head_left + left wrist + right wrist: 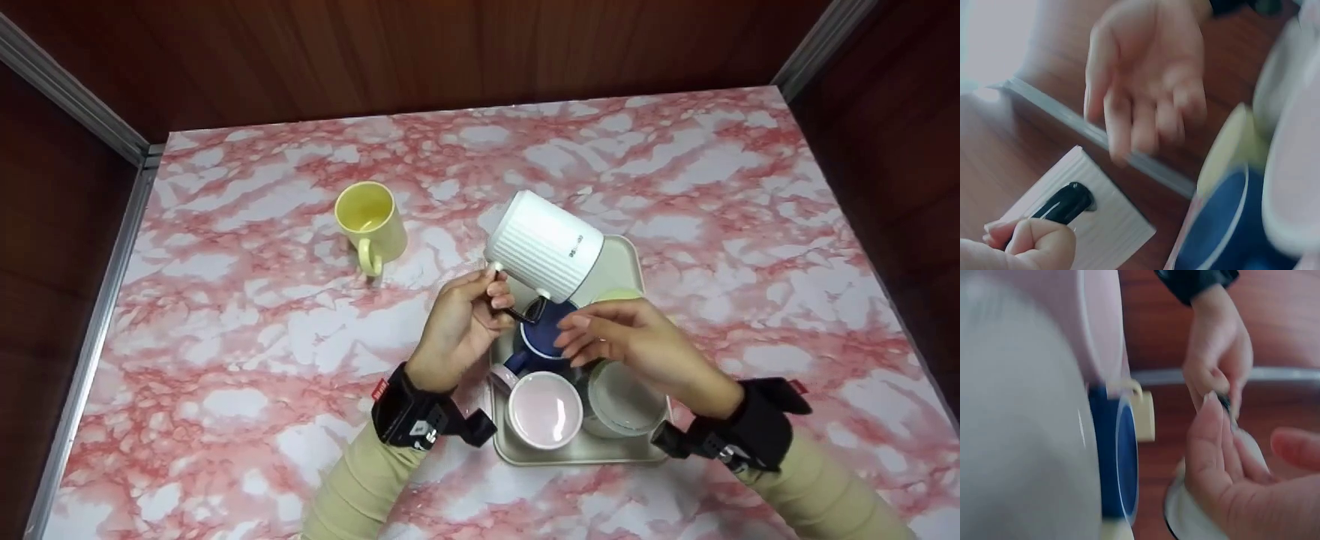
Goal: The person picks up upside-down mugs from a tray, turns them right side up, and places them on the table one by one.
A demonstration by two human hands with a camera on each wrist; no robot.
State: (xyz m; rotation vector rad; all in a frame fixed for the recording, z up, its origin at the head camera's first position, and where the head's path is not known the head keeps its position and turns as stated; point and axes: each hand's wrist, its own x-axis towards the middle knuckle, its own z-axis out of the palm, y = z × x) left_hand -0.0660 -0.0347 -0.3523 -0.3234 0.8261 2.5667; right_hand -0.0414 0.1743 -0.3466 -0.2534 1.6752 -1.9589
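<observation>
And here's the white mug, tipped on its side above the far end of the tray, dark lettering showing on its ribbed wall. The left hand has it, fingers and thumb clamped on the black handle, at the tray's left side. Over on the tray's right comes the right hand, reaching in above the mugs, fingers apart from the thumb, loosely bent and gripping nothing, fingertips near that handle.

Below, the tray is busy! The blue mug sits around the middle of the tray, the pink mug upright at its near-left corner, the grey mug beside it at the near-right. A pale yellow thing peeks out on the tray's right side, mostly hidden by the right hand. And out to the left of the tray, well apart, the yellow mug stands upright on the pink-and-white tabletop, its handle pointing nearer the person.
</observation>
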